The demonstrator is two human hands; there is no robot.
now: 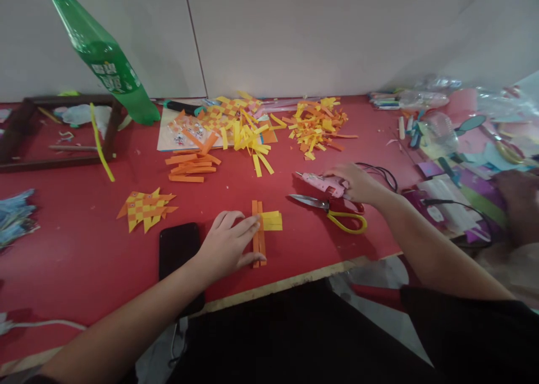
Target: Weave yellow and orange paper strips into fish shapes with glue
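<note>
My left hand [229, 241] rests on two upright orange paper strips [255, 249]. Its fingers press near the top of them, where short yellow strips [273, 221] stick out to the right; the thumb lies spread lower down. Farther right, my right hand [352, 183] is closed around the rear of a pink hot glue gun [322, 183], whose nozzle points left. Some of its fingers are hidden. Just below the glue gun lie scissors [347, 222] with a yellow handle loop, blades toward the left. A woven orange and yellow paper fish [145, 209] lies to the left.
Behind my hands lie loose orange strips [191, 166], yellow strips [246, 137] and a mixed pile [318, 123]. A black phone [179, 246] overhangs the front edge. A green bottle [107, 64] and wooden tray [54, 162] stand back left; craft clutter [458, 148] spreads right.
</note>
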